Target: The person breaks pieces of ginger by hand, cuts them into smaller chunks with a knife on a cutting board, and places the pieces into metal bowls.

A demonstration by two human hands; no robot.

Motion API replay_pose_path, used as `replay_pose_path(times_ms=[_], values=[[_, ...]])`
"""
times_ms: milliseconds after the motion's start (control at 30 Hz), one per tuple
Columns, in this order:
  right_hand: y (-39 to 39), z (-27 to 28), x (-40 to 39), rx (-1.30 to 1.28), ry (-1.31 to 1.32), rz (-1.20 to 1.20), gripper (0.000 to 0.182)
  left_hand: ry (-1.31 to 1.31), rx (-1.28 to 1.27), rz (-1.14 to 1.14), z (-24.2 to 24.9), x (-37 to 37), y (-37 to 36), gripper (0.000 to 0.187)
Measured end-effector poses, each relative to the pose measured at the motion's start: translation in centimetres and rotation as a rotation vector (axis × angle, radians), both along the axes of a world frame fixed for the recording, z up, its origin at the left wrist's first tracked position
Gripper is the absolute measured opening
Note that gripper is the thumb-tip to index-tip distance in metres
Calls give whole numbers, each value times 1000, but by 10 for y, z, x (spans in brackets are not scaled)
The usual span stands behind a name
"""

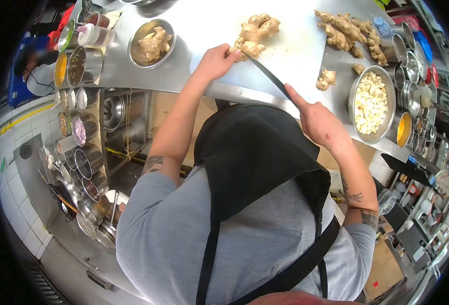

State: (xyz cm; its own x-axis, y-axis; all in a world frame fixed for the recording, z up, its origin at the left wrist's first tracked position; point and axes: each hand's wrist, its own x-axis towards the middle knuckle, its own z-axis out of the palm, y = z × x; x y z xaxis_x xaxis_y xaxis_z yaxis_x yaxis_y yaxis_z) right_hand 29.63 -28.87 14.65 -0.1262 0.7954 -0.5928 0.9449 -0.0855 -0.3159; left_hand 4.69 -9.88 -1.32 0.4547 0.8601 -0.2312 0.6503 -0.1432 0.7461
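Observation:
A large knobbly ginger root (257, 31) lies on the white cutting board (298, 48). My left hand (218, 63) pinches its near left end, thumb and fingers closed on it. In my right hand (320, 122) is a knife (269, 75), gripped by the handle with the index finger stretched along the top of the blade. The blade slants up and left, and its tip touches or lies very close to the ginger beside my left fingertips. The handle is mostly hidden in my fist.
Left of the board stands a metal bowl (131, 50) with ginger in it. More ginger roots (341, 28) and a small ginger piece (326, 80) lie to the right, near a metal bowl (352, 109) of pale peeled pieces. Metal containers (84, 66) line the left side.

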Motion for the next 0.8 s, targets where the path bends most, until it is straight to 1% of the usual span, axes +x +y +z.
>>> replay_pose_path(times_ms=[100, 200, 300, 367, 467, 567, 600, 700, 800], values=[[3, -3, -5, -10, -21, 4, 81, 26, 20, -12, 3, -1, 0, 49], [7, 9, -23, -122, -127, 26, 89, 37, -3, -7, 8, 3, -2, 49], [17, 2, -29, -120, -94, 6, 87, 90, 114, -26, -10, 2, -1, 47], [22, -18, -31, -68, -33, -2, 93, 62, 149, -37, -11, 1, -7, 47], [15, -29, -16, -61, 14, -29, 102, 37, 61, -11, -6, 8, -10, 44], [3, -66, 4, -67, 100, -54, 102, -6, 34, 11, -4, 3, -11, 41], [4, -61, 5, -112, 92, -76, 91, -20, 36, 26, -6, 0, -10, 41], [-12, -87, 20, 5, 160, -87, 86, -133, -121, 99, -15, -16, -5, 34], [-36, -87, 35, 147, 221, -91, 74, -436, -464, 246, 5, -31, -4, 23]])
